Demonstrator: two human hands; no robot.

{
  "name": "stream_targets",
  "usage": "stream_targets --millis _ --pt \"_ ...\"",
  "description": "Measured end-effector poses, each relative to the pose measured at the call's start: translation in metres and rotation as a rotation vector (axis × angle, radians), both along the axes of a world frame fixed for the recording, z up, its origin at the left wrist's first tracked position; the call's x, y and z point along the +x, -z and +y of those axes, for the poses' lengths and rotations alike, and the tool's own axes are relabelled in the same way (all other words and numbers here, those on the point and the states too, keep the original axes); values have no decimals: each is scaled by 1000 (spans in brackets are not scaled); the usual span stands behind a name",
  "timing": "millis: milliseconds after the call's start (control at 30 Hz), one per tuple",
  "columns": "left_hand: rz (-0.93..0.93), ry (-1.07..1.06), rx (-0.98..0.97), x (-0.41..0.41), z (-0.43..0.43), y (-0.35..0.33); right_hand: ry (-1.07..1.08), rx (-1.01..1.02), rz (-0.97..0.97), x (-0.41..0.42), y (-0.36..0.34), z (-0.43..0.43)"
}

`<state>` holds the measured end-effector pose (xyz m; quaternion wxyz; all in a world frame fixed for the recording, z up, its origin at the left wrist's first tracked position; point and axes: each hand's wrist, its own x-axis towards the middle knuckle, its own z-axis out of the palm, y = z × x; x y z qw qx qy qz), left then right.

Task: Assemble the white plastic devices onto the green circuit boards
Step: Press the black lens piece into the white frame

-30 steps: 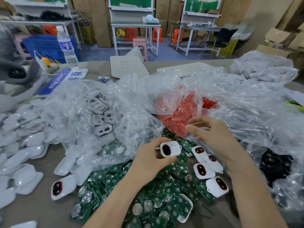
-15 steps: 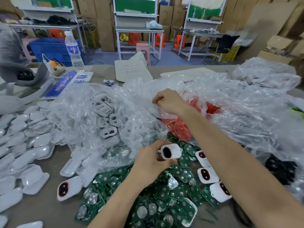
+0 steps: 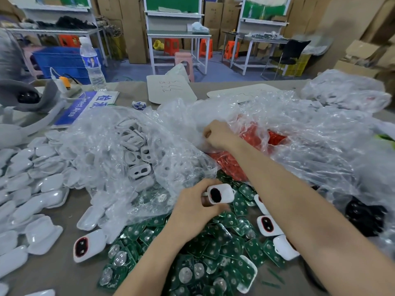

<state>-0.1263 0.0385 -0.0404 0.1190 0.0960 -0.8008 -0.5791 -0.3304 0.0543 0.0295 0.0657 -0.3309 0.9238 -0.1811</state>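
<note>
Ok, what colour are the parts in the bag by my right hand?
The parts are red-orange, best seen in the head view.

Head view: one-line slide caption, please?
Left hand holds a white plastic device above scattered green circuit boards while right hand pinches the clear plastic bag of red parts.

One wide-angle head camera looks forward and down across the table (image 3: 59, 274), close above the left hand (image 3: 192, 210); the right hand (image 3: 215, 135) lies farther, and distant workbenches (image 3: 178, 36) look blurred, perhaps bowed.
</note>
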Motion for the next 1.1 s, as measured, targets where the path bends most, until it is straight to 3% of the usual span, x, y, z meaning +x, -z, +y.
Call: stream_targets --millis 233,400,500,867,1100 --pt "7 16 -26 1 1 -2 160 -482 -347 -6 -5 44" --pt "16 11 -20 2 3 -2 179 -668 -202 4 -14 78" --pt "18 -1 -9 1 2 -1 162 -774 -339 24 -16 101" --pt "41 15 12 0 1 0 14 -731 -600 104 7 146" --pt "55 30 5 1 2 -1 45 -762 -625 109 16 147"
